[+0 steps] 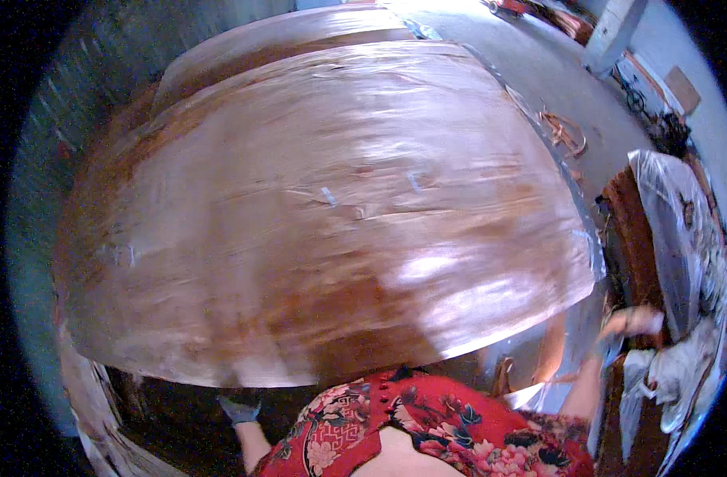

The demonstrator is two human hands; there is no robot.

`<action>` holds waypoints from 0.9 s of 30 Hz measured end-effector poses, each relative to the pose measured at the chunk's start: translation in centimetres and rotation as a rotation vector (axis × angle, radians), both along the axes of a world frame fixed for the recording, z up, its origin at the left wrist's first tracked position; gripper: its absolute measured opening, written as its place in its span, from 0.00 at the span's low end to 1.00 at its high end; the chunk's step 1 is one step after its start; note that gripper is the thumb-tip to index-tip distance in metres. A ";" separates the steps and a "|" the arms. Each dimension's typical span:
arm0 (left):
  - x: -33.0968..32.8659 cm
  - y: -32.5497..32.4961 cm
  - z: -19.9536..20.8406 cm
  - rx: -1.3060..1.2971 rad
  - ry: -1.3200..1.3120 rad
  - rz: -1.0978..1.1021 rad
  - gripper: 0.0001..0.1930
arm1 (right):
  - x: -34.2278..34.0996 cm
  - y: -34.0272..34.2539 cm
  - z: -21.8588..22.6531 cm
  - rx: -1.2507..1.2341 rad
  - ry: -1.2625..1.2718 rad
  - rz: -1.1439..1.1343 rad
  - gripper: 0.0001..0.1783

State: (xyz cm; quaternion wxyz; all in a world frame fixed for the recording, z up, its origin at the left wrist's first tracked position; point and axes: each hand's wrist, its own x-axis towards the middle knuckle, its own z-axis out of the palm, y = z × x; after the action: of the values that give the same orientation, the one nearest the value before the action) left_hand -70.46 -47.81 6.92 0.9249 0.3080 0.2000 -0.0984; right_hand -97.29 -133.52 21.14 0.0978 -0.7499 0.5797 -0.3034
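A wide, thin brown sheet (347, 238), glossy and wrinkled like wood veneer, spreads in front of me on a large flat stack. Small pale tape-like pieces (328, 195) sit on it. My left hand (240, 409), in what looks like a grey-blue glove, is low beside the sheet's near edge; its fingers fade into the dark there. My right hand (630, 320) reaches out to the right, smeared by motion, close to a plastic-draped brown pile. Whether it holds anything is not visible. A curled orange-brown strip (550, 350) hangs between that arm and the sheet's corner.
Behind the sheet lies another broad brown stack (276, 44). On the right stands the brown pile (642, 230) under clear plastic (678, 215). Loose brown scraps (566, 133) lie on the grey floor (530, 63). A pale pillar (616, 36) rises at the far right; corrugated wall at left.
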 end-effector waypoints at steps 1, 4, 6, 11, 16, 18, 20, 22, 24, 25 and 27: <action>0.3 -0.5 -0.4 0.024 0.064 0.045 0.24 | 2.4 -1.3 0.5 -0.041 0.007 0.031 0.14; 1.4 -2.5 -2.7 0.084 0.211 0.055 0.22 | 13.9 -3.1 2.0 -0.165 0.055 0.215 0.14; 2.1 -3.0 -2.7 0.142 0.224 -0.103 0.22 | 23.2 -1.8 2.8 -0.222 0.110 0.415 0.14; 1.3 -5.9 1.1 0.556 0.684 -0.236 0.17 | 38.5 8.8 2.7 -0.403 0.302 1.035 0.28; -0.2 -0.3 1.8 0.322 0.563 -0.187 0.14 | 36.1 18.9 0.7 -0.218 -0.018 1.286 0.32; 0.9 1.3 1.9 0.245 0.528 -0.089 0.14 | 33.8 20.3 0.3 -0.225 -0.105 1.350 0.30; 3.3 1.9 3.0 0.295 0.444 -0.050 0.14 | 32.6 21.6 2.6 -0.175 -0.087 1.407 0.28; 7.0 0.9 4.4 0.370 0.313 -0.077 0.14 | 32.0 22.3 4.0 -0.265 -0.133 1.399 0.25; 9.8 -0.7 7.2 0.440 0.163 -0.091 0.14 | 31.6 23.6 6.9 -0.373 -0.113 1.432 0.24; 12.3 -1.7 8.8 0.463 0.090 -0.132 0.14 | 31.1 24.2 8.6 -0.416 -0.117 1.405 0.24; 16.7 -3.7 11.2 0.476 -0.039 -0.220 0.14 | 30.7 25.9 11.2 -0.506 -0.123 1.366 0.23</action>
State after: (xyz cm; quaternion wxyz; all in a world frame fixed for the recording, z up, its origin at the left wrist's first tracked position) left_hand -53.79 -51.47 18.17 0.8138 0.5388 0.1648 -0.1423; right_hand -66.58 -107.60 32.34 0.1211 -0.9255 -0.1117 -0.3411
